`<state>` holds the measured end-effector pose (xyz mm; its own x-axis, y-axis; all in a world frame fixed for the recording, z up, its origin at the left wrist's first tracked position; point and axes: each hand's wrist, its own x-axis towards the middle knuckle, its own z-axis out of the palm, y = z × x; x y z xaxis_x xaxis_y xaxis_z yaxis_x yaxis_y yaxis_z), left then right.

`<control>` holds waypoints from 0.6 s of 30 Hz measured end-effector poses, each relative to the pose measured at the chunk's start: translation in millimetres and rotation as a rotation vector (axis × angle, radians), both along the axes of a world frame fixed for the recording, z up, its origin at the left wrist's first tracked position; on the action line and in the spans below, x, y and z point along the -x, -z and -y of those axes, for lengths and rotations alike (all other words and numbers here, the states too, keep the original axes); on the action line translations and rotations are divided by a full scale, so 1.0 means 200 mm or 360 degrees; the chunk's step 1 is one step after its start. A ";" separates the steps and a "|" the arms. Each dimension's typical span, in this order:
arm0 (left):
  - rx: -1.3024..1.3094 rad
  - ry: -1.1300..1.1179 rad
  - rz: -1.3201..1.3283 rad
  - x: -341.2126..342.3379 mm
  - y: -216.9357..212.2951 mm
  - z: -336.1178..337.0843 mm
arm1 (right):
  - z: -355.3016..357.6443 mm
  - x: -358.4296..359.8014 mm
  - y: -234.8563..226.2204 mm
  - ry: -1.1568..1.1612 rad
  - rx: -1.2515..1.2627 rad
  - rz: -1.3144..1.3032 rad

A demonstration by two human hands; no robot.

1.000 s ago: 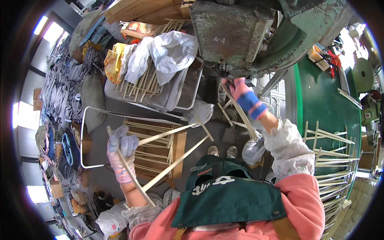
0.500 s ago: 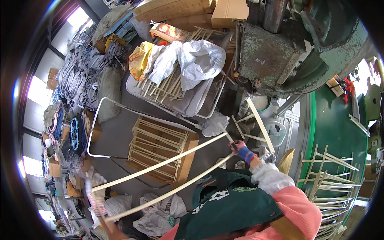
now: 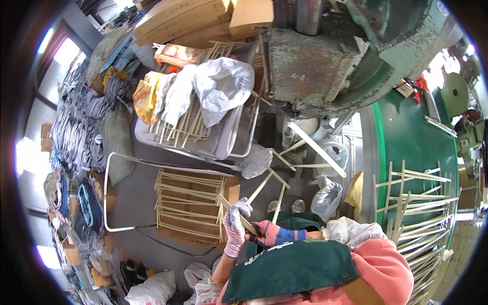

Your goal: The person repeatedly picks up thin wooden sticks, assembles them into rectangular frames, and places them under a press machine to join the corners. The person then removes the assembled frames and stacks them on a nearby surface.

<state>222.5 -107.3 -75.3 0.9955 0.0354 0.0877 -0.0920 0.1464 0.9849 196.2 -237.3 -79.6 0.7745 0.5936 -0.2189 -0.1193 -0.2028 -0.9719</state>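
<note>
Both my hands are closed on a pale wooden frame (image 3: 258, 186) made of long bars joined by short end pieces. My left hand (image 3: 235, 223), in a striped white-and-pink glove, wraps round the near end piece. Close beside it my right hand (image 3: 269, 234), in a pink-and-blue glove with dark fingers, grips the same piece by its lower end. The bars slope away from me to a short far crosspiece. Where the fingers meet the wood is partly hidden.
Similar frames lie stacked on cardboard (image 3: 231, 190) and on a green table (image 3: 414, 137) at right. A large green machine (image 3: 315, 66) stands ahead. A metal tube frame (image 3: 106, 195) stands left, near a loaded grey bin (image 3: 223, 145). White sacks (image 3: 152, 288) lie near left.
The wooden frame has turned from spanning left to right to pointing away from me. My left hand has come from the far left to beside my right hand, which moved nearer my body.
</note>
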 end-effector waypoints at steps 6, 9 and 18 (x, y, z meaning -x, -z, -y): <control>0.0181 0.0495 -0.0017 -0.37 -0.09 0.18 | 0.59 -0.44 -0.27 0.1010 0.1638 0.1741; -0.0349 0.0719 -0.0013 -0.58 -0.10 0.33 | 0.75 -0.64 -0.15 0.0945 0.1421 0.1012; -0.0201 0.1161 -0.0006 -0.91 -0.09 0.51 | 0.84 -0.65 -0.17 0.0937 0.0190 0.0064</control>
